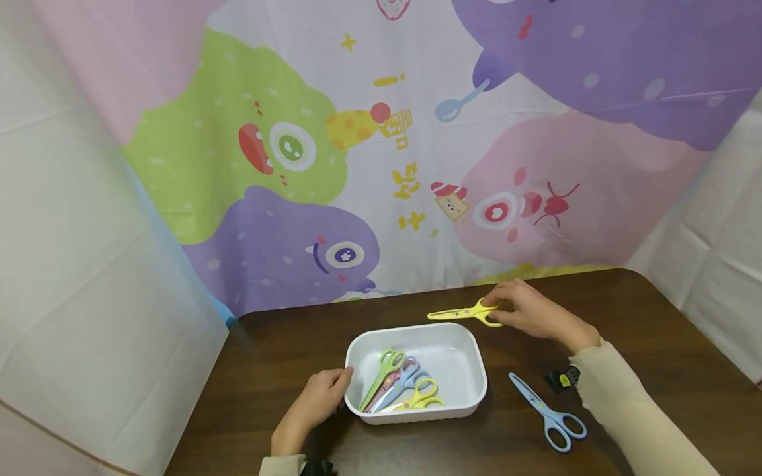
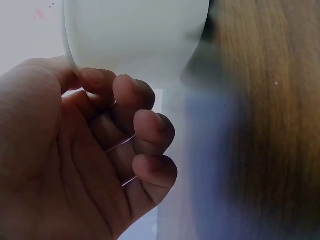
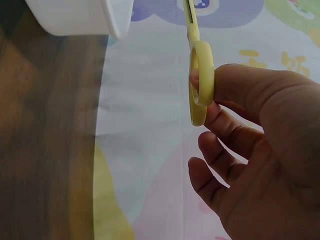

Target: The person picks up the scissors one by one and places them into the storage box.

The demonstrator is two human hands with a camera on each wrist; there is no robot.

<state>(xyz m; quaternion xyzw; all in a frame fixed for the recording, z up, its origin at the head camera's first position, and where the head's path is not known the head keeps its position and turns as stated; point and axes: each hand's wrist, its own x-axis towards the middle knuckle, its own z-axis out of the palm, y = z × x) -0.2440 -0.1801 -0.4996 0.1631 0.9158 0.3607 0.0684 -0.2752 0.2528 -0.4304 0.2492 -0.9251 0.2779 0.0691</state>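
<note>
At the left end of a white plastic tray (image 1: 467, 383), my left hand (image 1: 317, 400) grips the wall, thumb at the rim. In the left wrist view its fingers (image 2: 152, 127) curl beside the tray's outer side. Yellow scissors (image 1: 448, 315) are pinched by the handle loops in my right hand (image 1: 526, 311), behind the tray's back right corner. Their blades point left, and the right wrist view has the thumb (image 3: 245, 85) against one loop. Inside the tray, toward its left, lie green scissors (image 1: 372, 389), pink scissors (image 1: 381, 391), blue scissors (image 1: 393, 395) and a second yellow pair (image 1: 419, 400).
Another pair of blue scissors (image 1: 538, 401) lies on the dark wooden table (image 1: 506, 449), right of the tray and near the right forearm. A curtain (image 1: 417, 258) with cartoon monsters hangs at the table's back edge. White cloth (image 1: 89, 264) hangs along the left side.
</note>
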